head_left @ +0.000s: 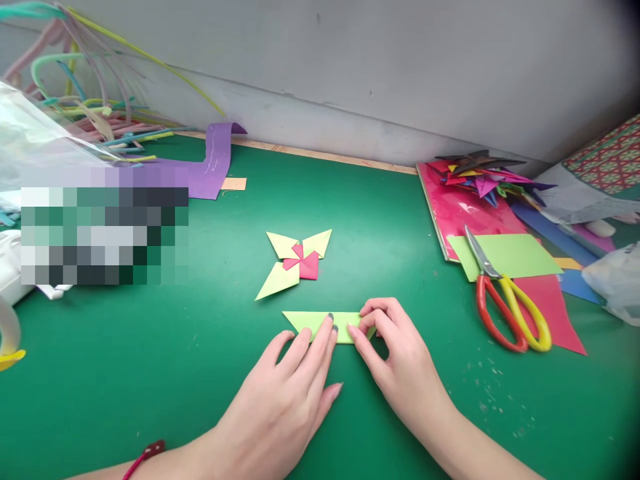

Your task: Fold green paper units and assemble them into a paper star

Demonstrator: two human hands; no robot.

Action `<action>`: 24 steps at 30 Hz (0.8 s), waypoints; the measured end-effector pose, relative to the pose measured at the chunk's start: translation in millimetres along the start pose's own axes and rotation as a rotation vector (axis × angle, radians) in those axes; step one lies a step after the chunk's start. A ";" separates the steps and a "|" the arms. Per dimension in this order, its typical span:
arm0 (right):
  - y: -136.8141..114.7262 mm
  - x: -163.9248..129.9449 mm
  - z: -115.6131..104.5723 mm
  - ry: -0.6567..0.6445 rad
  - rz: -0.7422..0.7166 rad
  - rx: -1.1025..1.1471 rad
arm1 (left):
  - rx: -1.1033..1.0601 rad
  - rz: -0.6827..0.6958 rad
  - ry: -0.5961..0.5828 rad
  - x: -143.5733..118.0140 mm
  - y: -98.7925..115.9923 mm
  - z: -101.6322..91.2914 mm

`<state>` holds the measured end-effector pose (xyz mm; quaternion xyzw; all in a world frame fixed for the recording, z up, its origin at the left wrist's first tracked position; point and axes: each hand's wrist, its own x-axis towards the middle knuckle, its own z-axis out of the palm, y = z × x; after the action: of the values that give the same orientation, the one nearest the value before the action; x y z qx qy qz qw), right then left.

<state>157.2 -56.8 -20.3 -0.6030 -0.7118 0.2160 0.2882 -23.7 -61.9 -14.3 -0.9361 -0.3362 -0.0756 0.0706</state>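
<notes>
At seven o'clock, nearest me, a dark red bracelet [149,451] circled my left wrist. Toward six, my left hand [295,383] lay palm down, thumb set apart from the fingers, fingertips resting on a folded light-green paper strip [346,319] and gripping nothing. My right hand [400,353], at five, was drawn narrow, thumb and fingertips at the strip's right end; whether they pinched it I could not tell. The strip lay just below centre on the green tabletop [200,393], its left end pointed. Between three and four o'clock, scissors [491,272] with one red and one yellow handle lay partly on a red paper piece [560,320] and across a light-green sheet [525,257]. Just beyond the strip, near the dial's centre, was a folded-paper figure [309,267]: red middle, three pale points. At two, a heap of coloured folded papers [487,181] rested on a red booklet [463,217]. At ten, a purple strip [217,160] curled upward near slender coloured tubes [135,138]. At twelve stood a grey wall [310,80].
</notes>
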 end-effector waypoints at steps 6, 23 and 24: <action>0.3 0.4 0.6 -0.013 0.004 -0.011 | 0.020 0.065 -0.044 -2.5 -0.1 2.2; 0.0 0.4 0.4 -0.010 -0.005 -0.016 | 0.026 0.099 -0.123 2.2 -3.8 -0.7; 0.0 0.4 0.4 -0.014 -0.001 -0.016 | 0.029 0.102 -0.128 2.4 -4.0 -1.0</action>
<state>156.8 -56.5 -20.5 -0.6032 -0.7160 0.2145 0.2785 -24.5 -57.6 -12.5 -0.9538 -0.2928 -0.0071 0.0661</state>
